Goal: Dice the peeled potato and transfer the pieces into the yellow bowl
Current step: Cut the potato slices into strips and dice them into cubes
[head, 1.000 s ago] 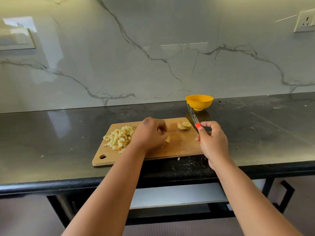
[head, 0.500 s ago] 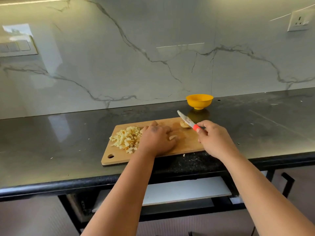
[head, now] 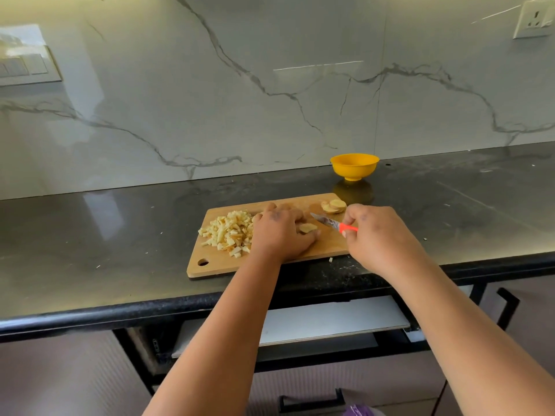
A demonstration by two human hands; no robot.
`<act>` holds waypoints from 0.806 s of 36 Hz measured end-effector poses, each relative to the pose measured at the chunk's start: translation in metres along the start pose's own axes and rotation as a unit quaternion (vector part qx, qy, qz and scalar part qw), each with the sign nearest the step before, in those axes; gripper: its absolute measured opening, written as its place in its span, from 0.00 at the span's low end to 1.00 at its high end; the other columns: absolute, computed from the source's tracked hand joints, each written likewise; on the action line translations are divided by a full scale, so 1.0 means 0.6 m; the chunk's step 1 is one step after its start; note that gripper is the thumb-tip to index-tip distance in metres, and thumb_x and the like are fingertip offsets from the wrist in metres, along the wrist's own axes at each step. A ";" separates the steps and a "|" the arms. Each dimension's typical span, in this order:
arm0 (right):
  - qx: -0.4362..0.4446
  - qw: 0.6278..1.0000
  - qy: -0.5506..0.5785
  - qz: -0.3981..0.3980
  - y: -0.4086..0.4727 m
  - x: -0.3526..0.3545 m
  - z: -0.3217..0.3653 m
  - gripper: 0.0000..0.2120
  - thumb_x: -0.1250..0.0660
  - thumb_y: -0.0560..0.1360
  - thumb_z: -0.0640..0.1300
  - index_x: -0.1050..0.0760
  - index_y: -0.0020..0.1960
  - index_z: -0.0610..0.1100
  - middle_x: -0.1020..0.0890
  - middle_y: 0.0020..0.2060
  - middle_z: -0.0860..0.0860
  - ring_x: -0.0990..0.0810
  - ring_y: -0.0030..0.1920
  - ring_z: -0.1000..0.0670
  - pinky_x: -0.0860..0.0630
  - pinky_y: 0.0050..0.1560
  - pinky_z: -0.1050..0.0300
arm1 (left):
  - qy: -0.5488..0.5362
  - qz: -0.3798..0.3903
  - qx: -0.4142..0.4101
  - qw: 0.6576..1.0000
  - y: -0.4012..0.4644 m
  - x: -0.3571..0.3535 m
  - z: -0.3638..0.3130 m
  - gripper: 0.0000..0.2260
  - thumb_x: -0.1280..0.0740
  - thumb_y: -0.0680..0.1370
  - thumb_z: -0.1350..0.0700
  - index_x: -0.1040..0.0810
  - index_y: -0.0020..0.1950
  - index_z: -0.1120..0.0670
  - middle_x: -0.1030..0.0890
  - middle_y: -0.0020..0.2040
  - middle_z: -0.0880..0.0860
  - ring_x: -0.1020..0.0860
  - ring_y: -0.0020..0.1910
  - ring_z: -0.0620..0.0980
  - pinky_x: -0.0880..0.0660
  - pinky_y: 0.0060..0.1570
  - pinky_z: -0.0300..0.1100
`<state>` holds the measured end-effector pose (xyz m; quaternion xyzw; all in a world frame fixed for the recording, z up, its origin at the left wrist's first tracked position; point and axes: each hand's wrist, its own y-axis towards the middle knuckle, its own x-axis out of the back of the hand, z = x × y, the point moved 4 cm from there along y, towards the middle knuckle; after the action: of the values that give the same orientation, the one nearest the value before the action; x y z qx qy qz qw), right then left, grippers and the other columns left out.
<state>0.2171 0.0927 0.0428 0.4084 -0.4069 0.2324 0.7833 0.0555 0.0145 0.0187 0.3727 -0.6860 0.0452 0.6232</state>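
Head view: left hand [head: 280, 234] down on cutting board [head: 270, 264], fingers curled over potato slice [head: 307, 227], pinning it flat. Slice peeks out at fingertips, right side of hand. Right hand [head: 377, 235] grips knife [head: 332, 223] by orange handle, blade pointing left toward slice, tip just beside left fingers. Diced potato pile [head: 229, 232] sits on board just left of left hand. More potato slices [head: 333, 205] at board's far right corner. Yellow bowl [head: 354, 166] on dark tabletop [head: 90, 241] beyond board, well apart from both hands.
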 end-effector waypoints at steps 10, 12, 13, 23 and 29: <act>-0.010 1.000 0.017 0.011 0.000 -0.006 -0.001 0.05 0.32 0.77 0.42 0.25 0.44 0.51 0.27 0.35 0.53 0.28 0.33 0.55 0.36 0.27 0.61 | -0.032 0.003 0.010 0.999 -0.015 0.012 0.000 0.15 0.41 0.78 0.59 0.18 0.57 0.47 0.20 0.62 0.47 0.33 0.64 0.52 0.39 0.65 0.53; -0.005 1.000 0.030 0.006 -0.001 -0.004 0.001 0.05 0.33 0.77 0.44 0.25 0.44 0.51 0.26 0.34 0.53 0.28 0.33 0.55 0.36 0.27 0.61 | -0.027 0.007 0.010 1.000 -0.016 0.011 0.000 0.15 0.41 0.79 0.59 0.18 0.57 0.47 0.20 0.63 0.47 0.33 0.64 0.53 0.39 0.65 0.53; -0.002 0.999 0.033 0.009 -0.001 -0.004 0.002 0.05 0.33 0.78 0.44 0.26 0.44 0.52 0.26 0.35 0.53 0.27 0.33 0.55 0.35 0.28 0.60 | -0.024 0.010 0.010 1.000 -0.016 0.010 0.000 0.15 0.42 0.79 0.59 0.18 0.57 0.47 0.20 0.63 0.47 0.33 0.64 0.53 0.39 0.65 0.53; -0.019 0.997 -0.041 0.066 -0.017 -0.019 0.044 0.05 0.38 0.78 0.36 0.25 0.49 0.43 0.22 0.42 0.45 0.23 0.41 0.45 0.29 0.34 0.53 | -0.004 0.012 0.013 1.000 -0.015 0.008 -0.004 0.16 0.42 0.79 0.57 0.19 0.58 0.46 0.21 0.63 0.47 0.34 0.63 0.53 0.39 0.62 0.52; -0.069 0.984 -0.080 0.142 -0.020 0.033 0.033 0.08 0.31 0.75 0.37 0.21 0.52 0.46 0.20 0.45 0.46 0.21 0.43 0.45 0.21 0.43 0.54 | -0.007 0.025 0.016 1.000 -0.017 0.009 -0.006 0.15 0.42 0.80 0.57 0.19 0.59 0.46 0.22 0.65 0.47 0.35 0.66 0.53 0.42 0.67 0.55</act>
<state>0.2276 0.0704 0.0606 0.3081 -0.5371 0.2793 0.7339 0.0648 0.0064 0.0202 0.3660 -0.6987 0.0694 0.6108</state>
